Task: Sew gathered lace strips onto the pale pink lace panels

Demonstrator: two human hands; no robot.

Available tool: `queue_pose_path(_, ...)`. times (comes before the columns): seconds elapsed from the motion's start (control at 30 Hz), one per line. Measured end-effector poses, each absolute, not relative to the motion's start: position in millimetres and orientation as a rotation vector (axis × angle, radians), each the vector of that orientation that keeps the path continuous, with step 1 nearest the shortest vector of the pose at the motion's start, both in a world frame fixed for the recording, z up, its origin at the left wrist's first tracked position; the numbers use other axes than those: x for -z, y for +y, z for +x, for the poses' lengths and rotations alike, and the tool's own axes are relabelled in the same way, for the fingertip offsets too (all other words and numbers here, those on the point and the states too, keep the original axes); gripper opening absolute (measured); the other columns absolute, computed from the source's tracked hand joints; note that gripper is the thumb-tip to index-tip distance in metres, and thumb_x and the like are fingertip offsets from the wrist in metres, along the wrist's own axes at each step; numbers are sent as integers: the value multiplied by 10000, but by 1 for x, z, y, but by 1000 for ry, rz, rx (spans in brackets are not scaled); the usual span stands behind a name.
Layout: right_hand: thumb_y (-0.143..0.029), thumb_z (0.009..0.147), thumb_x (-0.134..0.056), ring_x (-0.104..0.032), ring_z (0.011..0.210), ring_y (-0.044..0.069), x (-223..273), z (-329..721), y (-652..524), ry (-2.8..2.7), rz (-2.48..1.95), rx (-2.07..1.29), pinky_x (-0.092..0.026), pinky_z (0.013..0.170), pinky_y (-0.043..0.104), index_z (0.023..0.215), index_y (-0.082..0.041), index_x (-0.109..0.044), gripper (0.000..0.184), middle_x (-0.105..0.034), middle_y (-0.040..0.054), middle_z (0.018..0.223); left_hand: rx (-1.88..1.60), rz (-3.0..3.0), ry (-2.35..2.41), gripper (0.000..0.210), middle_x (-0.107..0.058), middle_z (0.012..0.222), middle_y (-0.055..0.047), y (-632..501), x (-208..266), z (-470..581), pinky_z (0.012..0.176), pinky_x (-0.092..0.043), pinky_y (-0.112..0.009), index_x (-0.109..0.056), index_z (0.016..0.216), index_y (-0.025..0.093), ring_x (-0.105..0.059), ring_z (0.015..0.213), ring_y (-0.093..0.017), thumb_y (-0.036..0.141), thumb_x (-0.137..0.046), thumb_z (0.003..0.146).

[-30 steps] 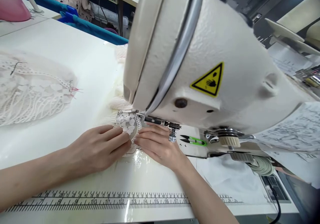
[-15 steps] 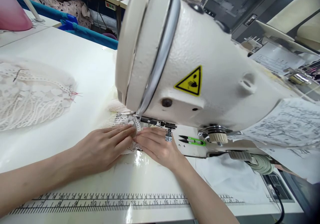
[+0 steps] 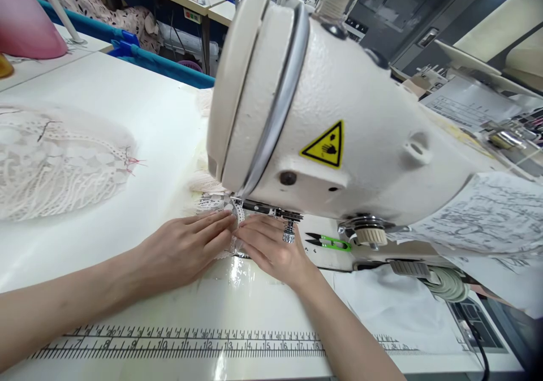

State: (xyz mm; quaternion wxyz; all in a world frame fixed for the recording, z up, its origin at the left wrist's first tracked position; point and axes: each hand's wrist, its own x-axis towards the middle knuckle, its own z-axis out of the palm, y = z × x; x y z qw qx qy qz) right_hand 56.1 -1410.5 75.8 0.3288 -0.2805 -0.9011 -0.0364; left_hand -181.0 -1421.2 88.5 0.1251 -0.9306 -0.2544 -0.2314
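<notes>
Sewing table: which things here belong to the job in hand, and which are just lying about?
In use:
lace, with the left hand and right hand on it
sewing machine

Seemingly just lying about:
other lace piece, far left
green snips
white cloth

The left hand [image 3: 184,248] and right hand [image 3: 275,249] partly hide the lace [image 3: 212,202]. Toward the tabletop's [image 3: 155,171] left edge, fringed fabric [image 3: 70,168] is cut off.

Near head view, forward and down
</notes>
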Motion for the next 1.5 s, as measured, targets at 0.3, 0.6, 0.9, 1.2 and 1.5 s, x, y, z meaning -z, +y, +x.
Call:
queue_pose_path(0.3,-41,1001,-594,-752,1034,118,-74,38,-1414,-2357,-617,117,-553,1098,281,928,-196,-736,223,-811,-4,1007,680,-2746,-881,294,-764,1251,-160,-1425,-81,-188,980,-641,-400,-703,1100,100,-752,1141,-274,129,-424,1013)
queue_pose_path(0.6,-41,1014,-559,-741,1041,113,-71,30,-1414,-2382,-690,241,-560,1061,266,946,-222,-737,262,-815,-25,1012,596,-2771,-923,297,-760,1266,-149,-1415,-82,-197,976,-644,-384,-673,1145,118,-748,1152,-269,154,-430,980)
queue_pose_path(0.9,-26,1006,-566,-731,1100,117,-67,29,-1412,-2386,-758,208,-558,1054,261,982,-200,-720,233,-814,-10,1052,639,-2701,-937,276,-759,1236,-187,-1410,-79,-192,905,-671,-417,-646,1082,121,-761,1117,-298,194,-384,1037)
queue_pose_path(1.2,-25,997,-582,-715,1167,153,-67,37,-1412,-2447,-812,177,-578,1051,295,1088,-190,-709,227,-783,29,1216,610,-2686,-922,298,-762,1240,-184,-1409,-81,-193,931,-665,-410,-657,1161,110,-746,1157,-297,165,-420,989)
queue_pose_path(1.5,-71,1015,-605,-734,1092,152,-72,44,-1408,-2442,-852,200,-588,892,267,1066,-178,-706,155,-797,31,1141,595,-2690,-893,412,-749,1302,-121,-1409,-78,-196,982,-644,-419,-688,1315,137,-696,1254,-295,245,-405,1037)
